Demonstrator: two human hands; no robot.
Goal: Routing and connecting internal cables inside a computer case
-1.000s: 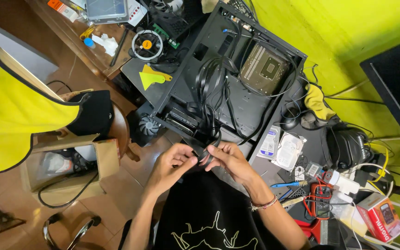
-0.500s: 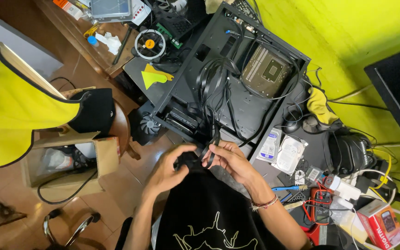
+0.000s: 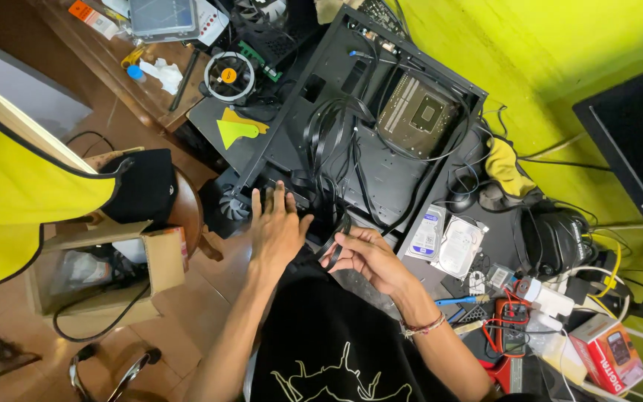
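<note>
An open black computer case (image 3: 381, 160) lies flat on the desk with a motherboard (image 3: 420, 115) inside and black cables (image 3: 336, 141) looping across it. My left hand (image 3: 277, 227) rests flat, fingers spread, on the near edge of the case beside a fan (image 3: 232, 207). My right hand (image 3: 366, 257) pinches a bundle of flat black cables (image 3: 334, 253) just in front of the case. My black shirt fills the bottom centre.
Two hard drives (image 3: 448, 240) lie right of my right hand. A multimeter (image 3: 511, 335), a red box (image 3: 608, 357), headphones (image 3: 556, 238) and a monitor (image 3: 638, 141) crowd the right. A cardboard box (image 3: 106, 275), a yellow bag (image 3: 16, 193) and a cooler fan (image 3: 228, 76) are left.
My left hand has let go of the cable and moved up flat onto the case edge. My right hand keeps hold of the cables.
</note>
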